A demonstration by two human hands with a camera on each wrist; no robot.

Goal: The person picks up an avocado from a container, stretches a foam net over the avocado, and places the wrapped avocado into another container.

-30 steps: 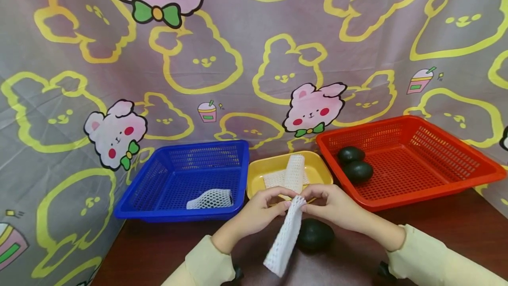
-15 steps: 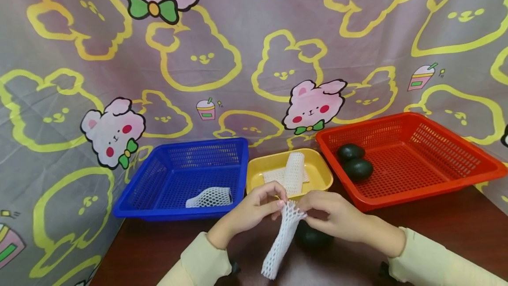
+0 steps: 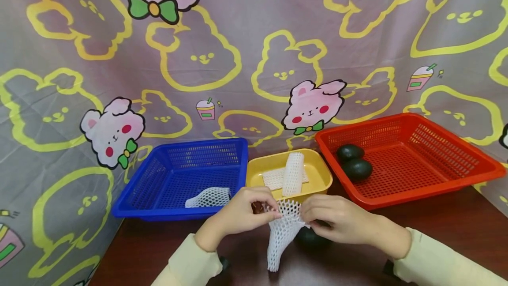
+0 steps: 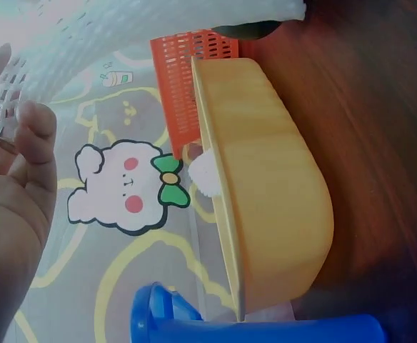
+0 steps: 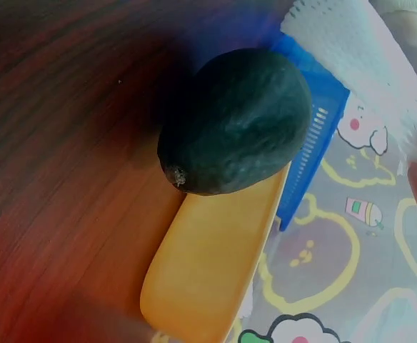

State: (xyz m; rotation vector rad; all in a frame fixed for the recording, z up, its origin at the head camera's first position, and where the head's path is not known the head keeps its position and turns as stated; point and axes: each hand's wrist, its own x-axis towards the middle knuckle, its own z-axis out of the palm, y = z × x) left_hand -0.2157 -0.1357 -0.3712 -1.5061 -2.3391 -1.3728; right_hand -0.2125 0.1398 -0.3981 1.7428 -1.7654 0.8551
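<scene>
A white foam fruit net (image 3: 282, 228) hangs between my two hands, its top mouth spread wide and its narrow lower end pointing down. My left hand (image 3: 246, 210) pinches the left side of the mouth between thumb and fingers. On the opposite side, my right hand (image 3: 343, 219) grips the rim with curled fingers. Behind the net and right hand, a dark green avocado (image 3: 314, 239) lies on the table, partly covered in the head view. The right wrist view shows this avocado (image 5: 237, 121) whole, with its stem scar.
A yellow tray (image 3: 317, 181) behind the hands holds more white foam nets (image 3: 293, 173). To the left stands a blue basket (image 3: 170, 212) with a bulging foam net (image 3: 209, 197) inside. A red basket (image 3: 420, 171) at right contains two avocados (image 3: 357, 169). A patterned cloth (image 3: 246, 56) hangs behind.
The hands have moved apart, and the net's mouth has gone from bunched and narrow to stretched wide. Its lower end hangs more steeply now.
</scene>
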